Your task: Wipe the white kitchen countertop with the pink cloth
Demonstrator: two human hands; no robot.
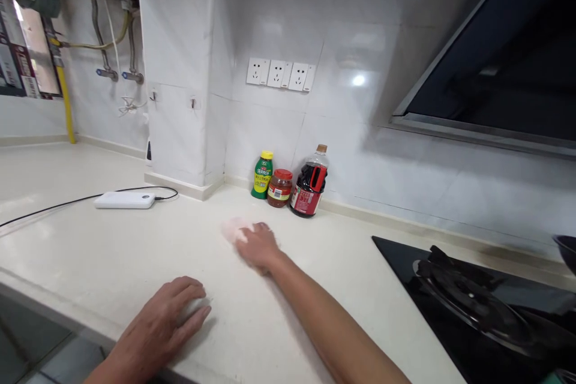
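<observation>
My right hand (260, 247) reaches over the white countertop with its fingers bent and pressed down on a pale pinkish cloth (234, 229). The cloth and fingertips are smeared by motion. Nearer the counter's front edge, my left hand (168, 321) rests low over the surface, thumb and fingers apart. A pale greyish patch shows between them; I cannot make out whether it is shaded counter or a small thing. Behind my right hand, against the wall, stand a green bottle with a yellow cap (262, 175), a red-lidded jar (279, 188) and a large bottle of dark sauce (310, 183).
A white power bank (125, 200) with a black cable lies on the left of the countertop (81, 252). A black gas stove (400, 264) fills the right, under a dark range hood (504, 66). A wall corner (189, 186) juts out behind.
</observation>
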